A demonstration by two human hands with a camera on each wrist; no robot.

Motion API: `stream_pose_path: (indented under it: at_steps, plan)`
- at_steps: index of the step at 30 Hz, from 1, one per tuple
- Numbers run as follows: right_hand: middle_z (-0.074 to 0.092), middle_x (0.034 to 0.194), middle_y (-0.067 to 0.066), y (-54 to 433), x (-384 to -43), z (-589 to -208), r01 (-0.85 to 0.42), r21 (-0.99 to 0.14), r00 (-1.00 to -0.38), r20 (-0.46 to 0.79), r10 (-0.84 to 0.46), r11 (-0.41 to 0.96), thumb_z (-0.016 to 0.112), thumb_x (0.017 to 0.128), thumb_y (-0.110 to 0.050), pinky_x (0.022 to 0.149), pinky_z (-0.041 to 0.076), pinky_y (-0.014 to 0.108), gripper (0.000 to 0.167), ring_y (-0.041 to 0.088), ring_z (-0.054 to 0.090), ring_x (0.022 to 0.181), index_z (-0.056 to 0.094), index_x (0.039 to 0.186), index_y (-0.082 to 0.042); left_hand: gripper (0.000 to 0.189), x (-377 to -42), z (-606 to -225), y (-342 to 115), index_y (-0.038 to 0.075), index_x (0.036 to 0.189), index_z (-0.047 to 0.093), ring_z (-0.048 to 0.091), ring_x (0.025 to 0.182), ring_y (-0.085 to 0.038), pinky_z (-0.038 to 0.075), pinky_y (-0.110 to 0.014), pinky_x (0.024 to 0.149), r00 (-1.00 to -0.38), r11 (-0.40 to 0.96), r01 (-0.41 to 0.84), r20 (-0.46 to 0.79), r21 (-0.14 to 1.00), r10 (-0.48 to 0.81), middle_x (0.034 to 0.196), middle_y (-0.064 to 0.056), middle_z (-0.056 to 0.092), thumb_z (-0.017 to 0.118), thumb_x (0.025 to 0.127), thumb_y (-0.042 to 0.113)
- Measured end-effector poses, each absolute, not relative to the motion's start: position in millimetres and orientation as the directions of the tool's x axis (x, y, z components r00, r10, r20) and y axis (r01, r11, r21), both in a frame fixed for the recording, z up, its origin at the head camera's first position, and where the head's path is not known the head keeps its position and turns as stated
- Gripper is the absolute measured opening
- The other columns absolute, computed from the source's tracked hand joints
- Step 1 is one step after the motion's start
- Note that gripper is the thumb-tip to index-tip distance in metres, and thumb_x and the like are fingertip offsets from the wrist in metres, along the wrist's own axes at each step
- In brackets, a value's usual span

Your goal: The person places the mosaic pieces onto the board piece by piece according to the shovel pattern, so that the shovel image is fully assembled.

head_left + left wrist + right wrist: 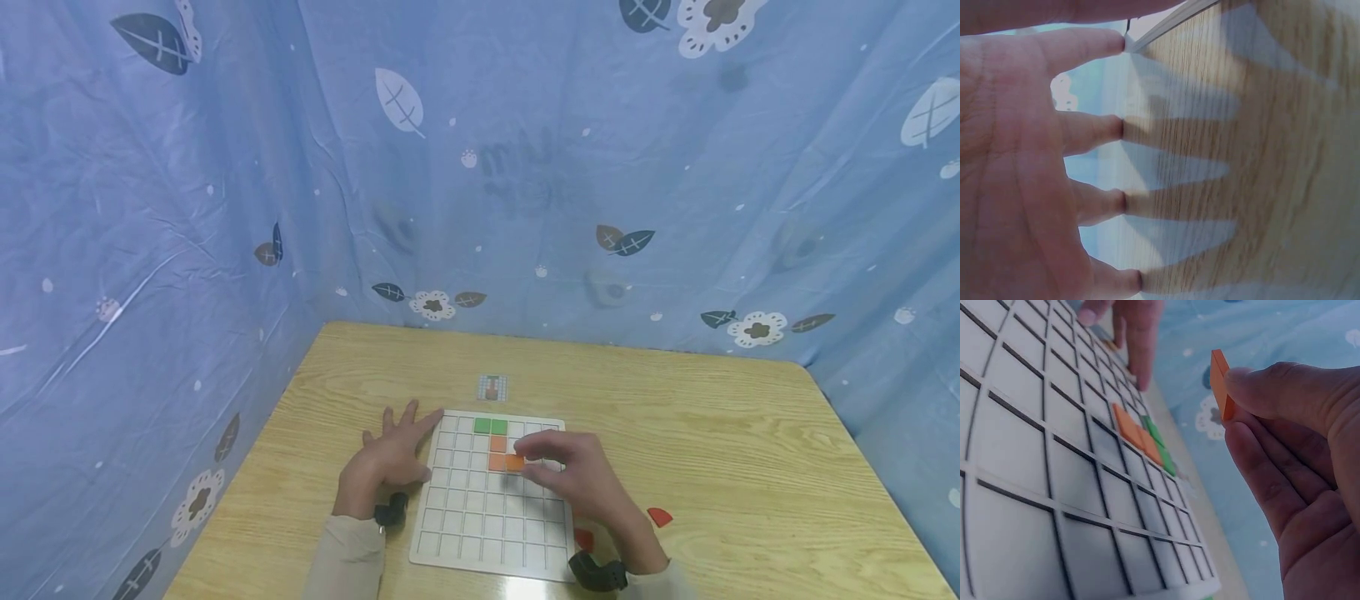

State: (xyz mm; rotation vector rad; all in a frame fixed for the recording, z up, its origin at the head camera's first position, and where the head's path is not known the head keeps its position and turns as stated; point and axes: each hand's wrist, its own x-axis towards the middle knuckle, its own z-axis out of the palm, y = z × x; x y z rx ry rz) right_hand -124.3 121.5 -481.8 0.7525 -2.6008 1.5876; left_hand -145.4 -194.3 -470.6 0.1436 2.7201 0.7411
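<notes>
A white grid board (480, 525) lies on the wooden table. Two green square tiles (491, 426) sit side by side in its far row, with orange square tiles (497, 444) in the cells below. My right hand (573, 475) is over the board, pinching an orange square tile (1219, 384) between thumb and fingers; the right wrist view shows it raised off the grid. With spread fingers, my left hand (393, 454) rests along the board's left edge. In the left wrist view its fingertips (1113, 128) touch the table.
A small patterned card (492, 387) lies beyond the board's far edge. Red quarter-circle pieces (659, 517) lie to the right of the board, one partly under the right forearm. A blue curtain (525, 208) with leaf and flower prints hangs around the table.
</notes>
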Motion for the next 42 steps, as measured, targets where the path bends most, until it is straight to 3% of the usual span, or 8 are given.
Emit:
stream_pose_path:
  at_steps: [5,13,19,26,33,42]
  plan:
    - [0.084,0.113,-0.007,113,-124,-492,-0.346,-0.848,-0.897,0.174,-0.407,0.401,0.087,0.091,-0.011,0.099,0.064,0.033,0.025,0.012,0.079,0.106,0.085,0.115,-0.016,0.099,-146,-471,-194,0.022,0.168,0.047,0.005,0.163,-0.066,0.007,-0.095,0.117,-0.944,0.863,0.015,-0.278,0.505,0.179,0.181,-0.027,0.019,0.09,0.079,0.01]
    - [0.083,0.112,-0.012,103,-121,-510,-0.385,-0.82,-0.888,0.205,-0.411,0.423,0.088,0.09,-0.009,0.096,0.065,0.031,0.026,0.008,0.079,0.107,0.085,0.113,-0.021,0.099,-146,-471,-195,0.022,0.168,0.046,0.005,0.163,-0.066,0.007,-0.095,0.117,-0.943,0.863,0.016,-0.279,0.506,0.181,0.18,-0.028,0.019,0.09,0.08,0.01]
    - [0.084,0.11,-0.008,99,-121,-516,-0.431,-0.795,-0.872,0.245,-0.425,0.427,0.088,0.088,-0.005,0.093,0.066,0.031,0.027,0.011,0.08,0.105,0.085,0.111,-0.018,0.099,-146,-471,-196,0.021,0.168,0.046,0.005,0.163,-0.067,0.008,-0.095,0.117,-0.942,0.86,0.024,-0.277,0.51,0.19,0.181,-0.028,0.019,0.089,0.08,0.009]
    - [0.084,0.113,-0.012,97,-119,-517,-0.472,-0.756,-0.855,0.27,-0.442,0.453,0.087,0.088,-0.003,0.101,0.064,0.036,0.03,0.011,0.079,0.112,0.085,0.113,-0.019,0.099,-146,-469,-196,0.021,0.169,0.045,0.004,0.162,-0.067,0.006,-0.094,0.118,-0.94,0.857,0.02,-0.282,0.514,0.191,0.181,-0.028,0.018,0.088,0.08,0.009]
    - [0.085,0.108,-0.002,93,-119,-517,-0.565,-0.7,-0.807,0.358,-0.47,0.437,0.085,0.085,0.004,0.096,0.066,0.036,0.029,0.016,0.081,0.106,0.085,0.111,-0.011,0.099,-145,-470,-196,0.021,0.169,0.044,0.004,0.163,-0.066,0.006,-0.093,0.119,-0.938,0.857,0.016,-0.289,0.515,0.191,0.181,-0.028,0.017,0.088,0.081,0.008]
    - [0.085,0.106,-0.003,87,-118,-513,-0.577,-0.653,-0.804,0.345,-0.485,0.491,0.086,0.085,0.002,0.095,0.066,0.035,0.028,0.013,0.08,0.103,0.085,0.109,-0.012,0.099,-147,-472,-197,0.021,0.169,0.044,0.004,0.163,-0.067,0.007,-0.095,0.117,-0.938,0.864,0.026,-0.287,0.503,0.195,0.181,-0.028,0.018,0.088,0.081,0.01]
